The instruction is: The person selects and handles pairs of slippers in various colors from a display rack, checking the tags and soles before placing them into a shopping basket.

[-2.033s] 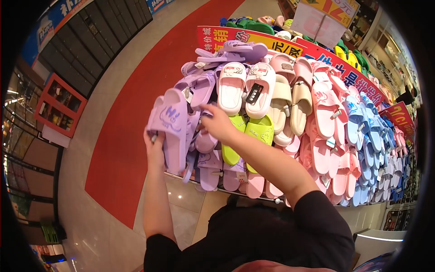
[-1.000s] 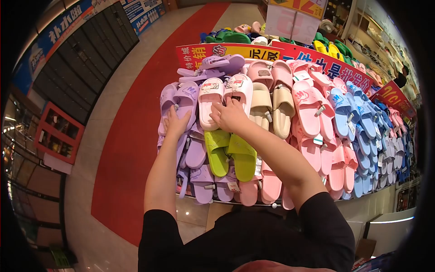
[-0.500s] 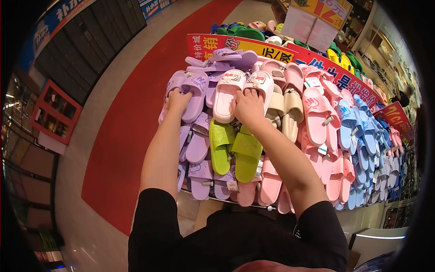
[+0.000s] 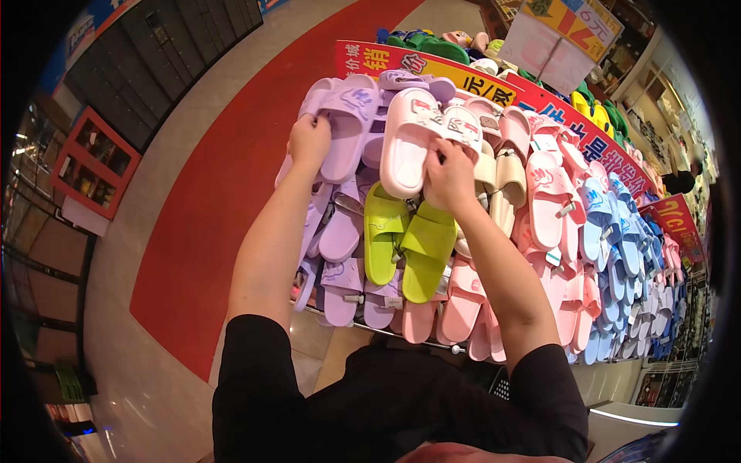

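My left hand (image 4: pixel 310 140) is closed on a pair of purple slippers (image 4: pixel 351 131) at the upper left of the display. My right hand (image 4: pixel 451 174) is closed round the inner edge of a pale pink pair with cartoon straps (image 4: pixel 403 154), its fingers partly hidden. The pale pink pair is tilted, the left slipper raised in front of the other. Just below hangs a lime green pair (image 4: pixel 426 258). More purple slippers (image 4: pixel 342 231) hang under my left hand, and beige ones (image 4: pixel 508 185) are right of my right hand.
Pink slippers (image 4: pixel 546 202) and blue slippers (image 4: pixel 596 220) fill the right of the rack. A red sign strip (image 4: pixel 556 116) runs behind, with a price sign (image 4: pixel 562 38) above. Red and grey floor (image 4: pixel 208 193) lies left, near a red-framed cabinet (image 4: pixel 96 162).
The purple pair has risen with my left hand. The pale pink pair has been lifted and turned, and my right hand has shifted from its straps to its inner edge.
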`<state>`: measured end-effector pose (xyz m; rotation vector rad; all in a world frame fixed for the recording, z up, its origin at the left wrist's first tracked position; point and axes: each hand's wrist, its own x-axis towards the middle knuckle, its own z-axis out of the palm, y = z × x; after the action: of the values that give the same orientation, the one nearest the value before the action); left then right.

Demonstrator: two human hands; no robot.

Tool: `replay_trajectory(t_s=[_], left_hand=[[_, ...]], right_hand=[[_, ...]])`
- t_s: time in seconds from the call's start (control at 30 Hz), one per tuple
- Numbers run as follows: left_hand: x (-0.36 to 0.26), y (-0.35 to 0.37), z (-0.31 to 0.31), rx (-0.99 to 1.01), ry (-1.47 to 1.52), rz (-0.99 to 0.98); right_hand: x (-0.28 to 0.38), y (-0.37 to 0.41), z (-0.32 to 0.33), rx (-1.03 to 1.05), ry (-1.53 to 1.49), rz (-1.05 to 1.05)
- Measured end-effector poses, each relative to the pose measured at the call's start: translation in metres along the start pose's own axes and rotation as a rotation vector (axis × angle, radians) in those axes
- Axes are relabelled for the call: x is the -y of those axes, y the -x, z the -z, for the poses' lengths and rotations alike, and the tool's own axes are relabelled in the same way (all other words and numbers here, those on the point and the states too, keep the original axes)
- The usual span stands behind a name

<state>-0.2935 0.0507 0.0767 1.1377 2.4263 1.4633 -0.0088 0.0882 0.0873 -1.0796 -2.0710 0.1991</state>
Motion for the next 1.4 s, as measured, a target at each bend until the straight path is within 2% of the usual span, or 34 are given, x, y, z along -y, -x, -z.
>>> replay_trajectory(t_s=[0.03,0.1,0.13,0.17,0.2,0.23,0.3,0.33,0.43,0.5,0.53,0.57,0.63,0.77,0.83,0.9,1.0,1.03,1.13,1.17,1.23,1.27,1.33,1.4], left_hand=[[-0.016,0.006,0.004,-0.012,0.004,0.009],[-0.037,0.019,0.004,-0.013,-0.152,-0.107],[-0.039,0.028,-0.005,-0.021,-0.146,-0.099],[-0.041,0.038,-0.017,0.055,-0.323,-0.137],[-0.039,0.047,-0.028,0.140,-0.502,-0.181],[-0.032,0.055,-0.040,0.146,-0.498,-0.185],[-0.031,0.061,-0.056,0.139,-0.540,-0.130],[-0.031,0.060,-0.057,0.121,-0.517,-0.126],[-0.030,0.053,-0.050,0.144,-0.564,-0.107],[-0.024,0.052,-0.049,0.145,-0.598,-0.151],[-0.023,0.055,-0.050,0.110,-0.599,-0.130],[-0.023,0.057,-0.053,0.079,-0.601,-0.108],[-0.027,0.061,-0.056,0.063,-0.583,-0.096],[-0.032,0.056,-0.052,0.166,-0.598,-0.052],[-0.029,0.061,-0.056,0.007,-0.566,-0.005],[-0.032,0.063,-0.059,0.015,-0.558,0.007],[-0.033,0.057,-0.059,0.132,-0.595,0.014],[-0.035,0.053,-0.055,0.145,-0.596,-0.009],[-0.032,0.049,-0.035,0.323,-0.661,-0.078],[-0.024,0.052,-0.029,0.327,-0.664,-0.097],[-0.004,0.063,-0.021,0.120,-0.520,-0.264],[0.005,0.069,-0.015,0.128,-0.520,-0.276],[0.017,0.084,-0.001,0.020,-0.325,-0.272],[0.031,0.104,0.009,-0.013,-0.222,-0.388]], right_hand=[[0.001,-0.001,0.011,-0.104,-0.116,0.007],[0.001,-0.003,0.033,-0.053,-0.527,-0.296],[-0.003,-0.003,0.037,-0.104,-0.633,-0.307],[-0.006,-0.003,0.041,-0.159,-0.740,-0.320],[-0.011,-0.004,0.039,-0.216,-0.760,-0.303],[-0.014,-0.003,0.037,-0.221,-0.754,-0.306],[-0.017,-0.008,0.034,-0.320,-0.735,-0.225],[-0.019,-0.008,0.035,-0.311,-0.538,-0.186],[0.008,-0.011,0.046,-0.191,-0.170,-0.306],[0.000,-0.014,0.033,-0.143,-0.004,-0.191],[-0.004,-0.013,0.019,-0.100,0.088,-0.165],[-0.012,-0.009,0.013,0.139,0.224,-0.162],[-0.026,0.011,-0.006,0.049,0.504,0.177],[-0.027,0.025,-0.018,-0.029,0.581,0.237],[-0.024,0.024,-0.015,0.055,0.366,0.205],[-0.024,0.020,-0.010,0.074,0.327,0.182],[-0.022,0.011,0.006,0.262,0.296,0.109],[-0.018,0.006,0.017,0.251,0.300,0.086],[-0.016,-0.001,0.043,0.475,0.271,0.066],[-0.018,0.006,0.047,0.463,0.271,0.051],[-0.019,0.035,0.059,0.084,0.240,0.248],[-0.018,0.051,0.067,0.079,0.244,0.235],[-0.010,0.090,0.090,-0.044,0.057,0.203],[-0.011,0.142,0.100,-0.087,-0.008,0.190]])
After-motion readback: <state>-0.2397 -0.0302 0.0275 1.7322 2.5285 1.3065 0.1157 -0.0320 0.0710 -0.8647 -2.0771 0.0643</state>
